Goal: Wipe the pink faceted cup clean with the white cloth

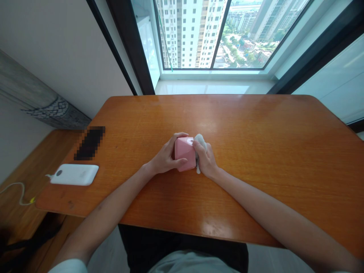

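1. At the near middle of one wooden table [256, 132], we saw one left hand [165, 158] wrapped around one pink box [184, 150], thumb across its near side.
2. Opposite, one right hand [209, 162] gripped one pale cloth [201, 140] against the box's right side; whether the box touched the tabletop, we could not tell.
3. We judged the cloth's work on the box to be under way: cloth met box, and neither was yet released. How much surface was finished or left, we could not tell.
4. Well to the left, we counted one white device [74, 174], plugged at its left end, and, just beyond, one pixelated dark rectangle [89, 143].
5. Farthest off, past the table, we counted one window [196, 41] facing high-rise buildings.
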A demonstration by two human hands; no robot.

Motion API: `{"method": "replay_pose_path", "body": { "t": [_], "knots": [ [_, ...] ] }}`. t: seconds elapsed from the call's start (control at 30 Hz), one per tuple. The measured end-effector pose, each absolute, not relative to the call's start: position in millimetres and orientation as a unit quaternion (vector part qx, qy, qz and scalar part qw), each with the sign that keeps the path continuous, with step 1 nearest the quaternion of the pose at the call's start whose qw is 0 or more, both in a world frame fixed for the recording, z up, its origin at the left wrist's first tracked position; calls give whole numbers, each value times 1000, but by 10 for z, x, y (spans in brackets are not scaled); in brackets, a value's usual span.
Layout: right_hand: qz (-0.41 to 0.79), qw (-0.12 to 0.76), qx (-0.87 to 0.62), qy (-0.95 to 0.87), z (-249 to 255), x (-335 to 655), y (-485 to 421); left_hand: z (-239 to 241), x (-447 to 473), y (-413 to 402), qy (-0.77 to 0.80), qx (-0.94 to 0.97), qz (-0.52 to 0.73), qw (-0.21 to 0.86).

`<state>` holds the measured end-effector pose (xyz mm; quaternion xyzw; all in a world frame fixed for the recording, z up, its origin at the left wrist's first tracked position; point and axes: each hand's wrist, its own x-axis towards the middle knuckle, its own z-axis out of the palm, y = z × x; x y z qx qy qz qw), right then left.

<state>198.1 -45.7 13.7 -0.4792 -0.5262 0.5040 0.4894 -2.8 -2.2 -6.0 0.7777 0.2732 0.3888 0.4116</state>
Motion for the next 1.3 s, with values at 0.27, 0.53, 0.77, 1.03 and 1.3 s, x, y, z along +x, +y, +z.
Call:
{"method": "replay_pose_path", "body": {
  "t": [0.27, 0.53, 0.77, 1.03, 1.3],
  "knots": [
    [492, 491, -470, -544, 96, 1990, -447, -47, -61, 21, 201, 817, 435, 321],
    [484, 498, -480, -536, 77, 1984, -424, 17, -133, 53, 144, 896, 398, 133],
    [483, 501, -474, -540, 66, 1983, -422, 84, -142, 59, 125, 918, 370, 65],
    [485, 502, -483, -529, 122, 1975, -424, 109, -80, 34, 138, 907, 392, 74],
    [484, 523, -463, -526, 71, 1989, -425, 96, -36, -13, 181, 880, 407, 163]
  ]
}}
